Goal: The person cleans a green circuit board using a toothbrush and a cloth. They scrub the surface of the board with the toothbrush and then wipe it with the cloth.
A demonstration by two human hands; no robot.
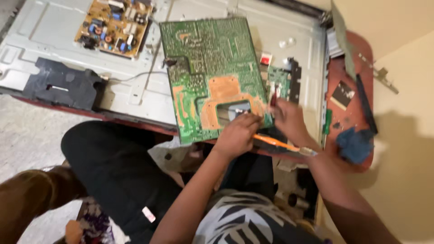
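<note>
Closest to my camera is a zebra-striped shirt [246,221] and a black-clad knee [117,167], then both forearms reaching up and away toward the work. My left hand [236,134] sits at the near edge of the big green circuit board [210,77], fingers curled in tight and pressed onto the board right by its rectangular cutout, so it looks like it's pinning that edge down. My right hand [289,121] is just beside it, to the right of the board's near corner, fingers closed around a thin red-tipped tool [273,97] that pokes up and away from me. I can't tell exactly how it's pinched, too blurry.

An orange-handled tool [276,143] lies under both hands, long axis running left to right, tilted a bit down toward the right, pale tip end past my right wrist. My right hand is the nearer one to it.

Green board's long axis runs away from me, copper side up, propped tilted over the grey metal chassis [54,40]. A tan board [113,27] sits far left, blue cloth [355,144] on the red tabletop [357,108] to the right.
</note>
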